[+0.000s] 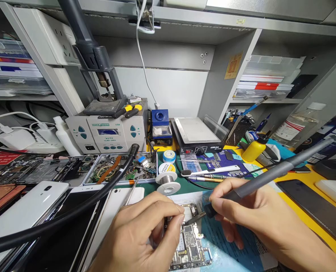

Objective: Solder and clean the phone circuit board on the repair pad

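Observation:
My right hand [258,219] grips a grey soldering iron [272,173] like a pen, its tip touching down near the top of a phone circuit board [189,245] lying on a blue mat [230,249]. My left hand [139,238] is closed in a pinch at the board's left edge, thumb and forefinger pressed together over something I cannot make out. A thick black hose [71,211] crosses in front of the left hand.
Behind stand a rework station [108,132], a blue temperature unit [161,130], a black hot plate [194,134], a solder spool [168,180], a parts tray [119,168], and a yellow bottle [254,149]. Several phones [32,211] lie at left, another [312,206] at right.

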Available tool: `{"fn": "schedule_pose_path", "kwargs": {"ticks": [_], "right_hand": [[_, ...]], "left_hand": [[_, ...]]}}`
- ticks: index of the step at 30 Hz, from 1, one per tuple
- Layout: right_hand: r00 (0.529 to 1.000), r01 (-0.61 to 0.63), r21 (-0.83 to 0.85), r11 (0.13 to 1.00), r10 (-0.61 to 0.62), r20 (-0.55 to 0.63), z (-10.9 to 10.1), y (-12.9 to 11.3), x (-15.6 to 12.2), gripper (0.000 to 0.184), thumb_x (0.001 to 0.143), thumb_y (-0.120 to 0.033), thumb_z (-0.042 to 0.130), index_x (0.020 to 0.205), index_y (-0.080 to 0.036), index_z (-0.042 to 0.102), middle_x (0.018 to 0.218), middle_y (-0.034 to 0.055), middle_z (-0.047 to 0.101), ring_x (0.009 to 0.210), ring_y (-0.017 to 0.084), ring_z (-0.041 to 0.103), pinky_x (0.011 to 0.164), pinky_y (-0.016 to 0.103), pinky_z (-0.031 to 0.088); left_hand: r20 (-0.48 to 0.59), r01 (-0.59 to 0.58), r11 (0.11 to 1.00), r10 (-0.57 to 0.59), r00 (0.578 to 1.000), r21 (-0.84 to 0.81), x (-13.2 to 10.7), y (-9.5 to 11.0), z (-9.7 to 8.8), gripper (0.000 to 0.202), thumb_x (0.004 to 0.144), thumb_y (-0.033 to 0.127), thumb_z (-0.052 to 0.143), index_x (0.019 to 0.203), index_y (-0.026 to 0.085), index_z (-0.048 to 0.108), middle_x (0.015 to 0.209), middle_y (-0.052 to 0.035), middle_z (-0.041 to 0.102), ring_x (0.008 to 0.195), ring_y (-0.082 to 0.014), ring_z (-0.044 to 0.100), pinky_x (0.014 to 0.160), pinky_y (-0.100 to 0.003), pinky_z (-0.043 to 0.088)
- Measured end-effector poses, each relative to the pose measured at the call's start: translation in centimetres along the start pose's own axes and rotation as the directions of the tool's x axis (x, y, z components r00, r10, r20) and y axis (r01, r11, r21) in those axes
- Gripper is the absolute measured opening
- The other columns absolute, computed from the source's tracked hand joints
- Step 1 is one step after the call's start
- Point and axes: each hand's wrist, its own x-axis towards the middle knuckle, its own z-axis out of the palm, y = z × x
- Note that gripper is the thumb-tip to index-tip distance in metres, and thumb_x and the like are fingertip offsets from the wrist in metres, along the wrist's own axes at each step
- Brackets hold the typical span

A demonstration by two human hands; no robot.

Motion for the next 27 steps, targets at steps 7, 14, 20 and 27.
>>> {"fn": "schedule_pose_path", "kwargs": {"ticks": [7, 14, 20, 27], "right_hand": [[1.000, -0.008, 0.026, 1.000, 0.008, 0.005, -0.12, 0.04, -0.11, 0.021, 0.080, -0.032, 0.078, 0.081, -0.017, 0.064, 0.050, -0.0030, 0.062, 0.043, 0.009, 0.051, 0.042, 0.019, 0.046], [1.000, 0.005, 0.020, 1.000, -0.005, -0.012, -0.28, 0.26, -0.27, 0.018, 0.083, -0.032, 0.074, 0.087, -0.017, 0.063, 0.052, -0.0028, 0.063, 0.046, 0.012, 0.056, 0.043, 0.021, 0.048], [1.000, -0.003, -0.010, 1.000, 0.003, -0.022, -0.01, 0.07, -0.24, 0.017, 0.083, -0.030, 0.073, 0.086, -0.016, 0.064, 0.052, -0.0032, 0.062, 0.047, 0.011, 0.055, 0.044, 0.021, 0.049], [1.000, -0.010, -0.018, 1.000, 0.009, -0.021, 0.04, 0.20, -0.39, 0.016, 0.081, -0.030, 0.074, 0.084, -0.017, 0.064, 0.052, -0.0038, 0.061, 0.046, 0.011, 0.054, 0.043, 0.021, 0.048]], "left_hand": [[-0.006, -0.007, 1.000, 0.007, 1.000, -0.003, -0.07, -0.18, 0.08, 0.019, 0.089, 0.007, 0.063, 0.095, 0.025, 0.067, 0.073, 0.0061, 0.059, 0.056, -0.0069, 0.052, 0.051, -0.019, 0.041], [0.001, -0.008, 1.000, 0.008, 1.000, 0.001, 0.01, 0.01, 0.01, 0.017, 0.090, 0.007, 0.062, 0.092, 0.023, 0.065, 0.074, 0.0058, 0.059, 0.056, -0.0070, 0.051, 0.052, -0.019, 0.041], [-0.006, -0.018, 1.000, 0.018, 1.000, 0.001, -0.03, -0.10, 0.05, 0.016, 0.090, 0.008, 0.061, 0.093, 0.023, 0.065, 0.073, 0.0059, 0.058, 0.056, -0.0068, 0.050, 0.051, -0.019, 0.040], [-0.002, -0.005, 1.000, 0.005, 1.000, 0.015, 0.08, -0.08, 0.04, 0.017, 0.089, 0.007, 0.061, 0.093, 0.023, 0.065, 0.072, 0.0058, 0.058, 0.056, -0.0070, 0.051, 0.051, -0.019, 0.041]]}}
